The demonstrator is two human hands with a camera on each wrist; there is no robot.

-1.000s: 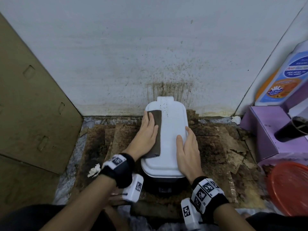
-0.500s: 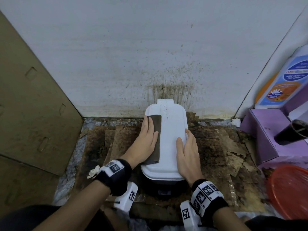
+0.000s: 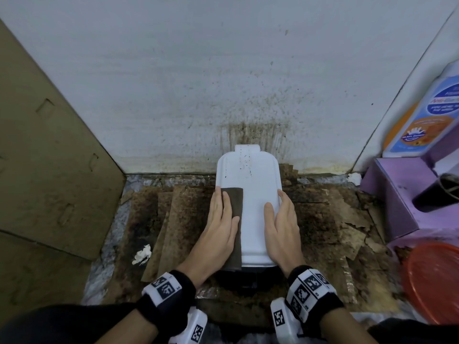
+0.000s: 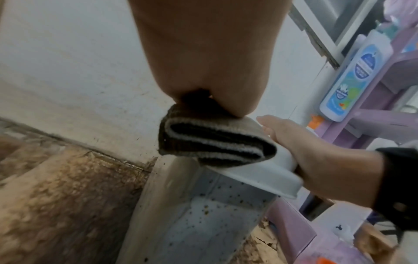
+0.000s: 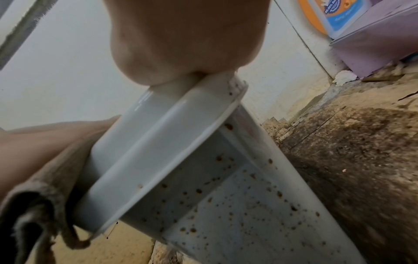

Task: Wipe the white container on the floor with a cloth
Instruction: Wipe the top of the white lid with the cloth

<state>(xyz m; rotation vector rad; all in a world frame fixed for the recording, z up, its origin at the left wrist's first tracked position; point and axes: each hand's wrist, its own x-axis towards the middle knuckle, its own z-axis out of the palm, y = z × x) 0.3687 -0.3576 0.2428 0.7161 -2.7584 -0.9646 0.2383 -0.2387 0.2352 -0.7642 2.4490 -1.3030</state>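
One white container (image 3: 250, 194) is seen on the stained floor (image 3: 323, 219) against the wall (image 3: 223, 70). One folded brown cloth (image 3: 236, 209) is pressed flat on its lid by the left hand (image 3: 221, 229), fingers straight and together. The right hand (image 3: 280, 229) is laid flat along the lid's right edge. One orange basin (image 3: 434, 281) is seen at right.

A grimy home storage corner: stained wall (image 3: 223, 70), rotting floor lining (image 3: 323, 219), cleaner bottle (image 3: 427, 115), cardboard (image 3: 49, 157).
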